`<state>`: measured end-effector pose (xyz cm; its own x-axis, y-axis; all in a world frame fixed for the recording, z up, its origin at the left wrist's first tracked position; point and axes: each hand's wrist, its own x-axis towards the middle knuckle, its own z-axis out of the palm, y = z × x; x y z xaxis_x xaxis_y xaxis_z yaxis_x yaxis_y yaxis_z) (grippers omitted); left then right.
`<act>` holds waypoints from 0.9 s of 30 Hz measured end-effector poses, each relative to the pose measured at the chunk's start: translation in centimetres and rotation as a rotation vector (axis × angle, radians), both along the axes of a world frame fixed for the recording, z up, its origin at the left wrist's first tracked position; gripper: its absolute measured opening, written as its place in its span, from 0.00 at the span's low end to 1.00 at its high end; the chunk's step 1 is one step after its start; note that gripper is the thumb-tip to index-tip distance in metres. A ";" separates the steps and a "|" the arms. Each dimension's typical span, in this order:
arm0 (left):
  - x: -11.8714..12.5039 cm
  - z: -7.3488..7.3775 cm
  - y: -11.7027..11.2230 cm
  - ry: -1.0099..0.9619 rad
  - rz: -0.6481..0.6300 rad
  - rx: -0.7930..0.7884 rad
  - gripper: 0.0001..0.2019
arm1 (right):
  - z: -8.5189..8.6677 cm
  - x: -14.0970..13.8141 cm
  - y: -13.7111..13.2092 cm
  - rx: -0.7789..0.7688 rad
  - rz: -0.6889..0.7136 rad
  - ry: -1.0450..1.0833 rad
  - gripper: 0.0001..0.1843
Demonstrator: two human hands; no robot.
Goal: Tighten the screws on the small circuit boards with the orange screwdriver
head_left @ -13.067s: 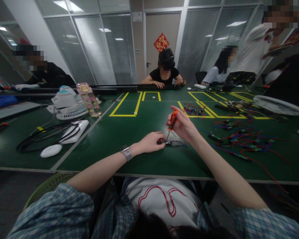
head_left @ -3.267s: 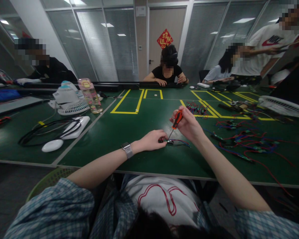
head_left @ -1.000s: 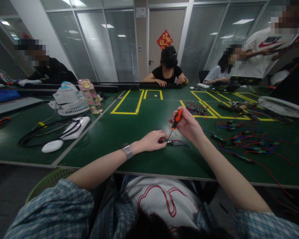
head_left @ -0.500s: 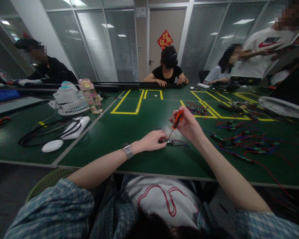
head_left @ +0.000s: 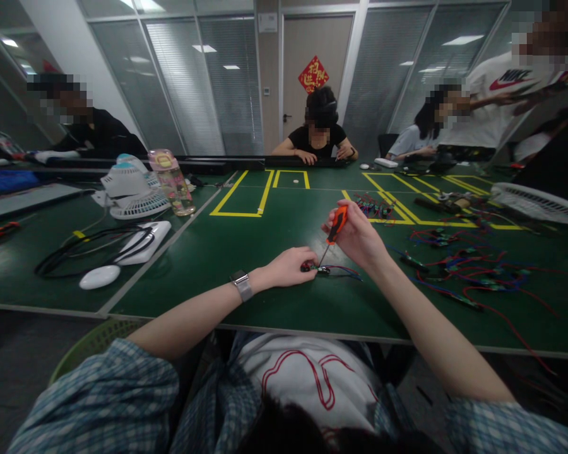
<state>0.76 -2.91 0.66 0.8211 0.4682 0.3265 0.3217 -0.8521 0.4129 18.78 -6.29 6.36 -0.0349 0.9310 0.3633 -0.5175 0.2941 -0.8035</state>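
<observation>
My left hand (head_left: 294, 267), with a watch on its wrist, rests on the green table (head_left: 194, 277). Its fingers are closed on a small circuit board (head_left: 324, 270) with red and blue wires trailing to the right; part of the board is hidden under the fingers. In my right hand (head_left: 357, 236) is an orange and black screwdriver (head_left: 338, 224), tilted, its thin shaft pointing down and left. The tip meets the board right beside my left fingertips; the exact contact spot is too small to make out.
More wired circuit boards (head_left: 483, 280) lie at the right, with another bundle (head_left: 372, 207) behind. Leftward are a bottle (head_left: 177, 189), a white fan (head_left: 135, 189), a mouse (head_left: 99, 277) and black cables (head_left: 61, 258). Yellow tape (head_left: 236, 215) marks the table. A person (head_left: 317, 135) sits opposite.
The screwdriver handle has turned a little in my right hand and its fingers have shifted slightly. My left hand and the board have stayed in place.
</observation>
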 end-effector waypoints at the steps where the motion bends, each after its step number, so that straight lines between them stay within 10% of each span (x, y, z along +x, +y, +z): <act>1: 0.0 0.0 0.0 0.001 0.000 -0.001 0.05 | 0.0 0.0 0.0 0.000 0.006 0.000 0.09; 27: 0.0 0.0 0.0 0.003 0.006 0.008 0.06 | -0.1 0.0 -0.2 0.044 0.069 -0.056 0.13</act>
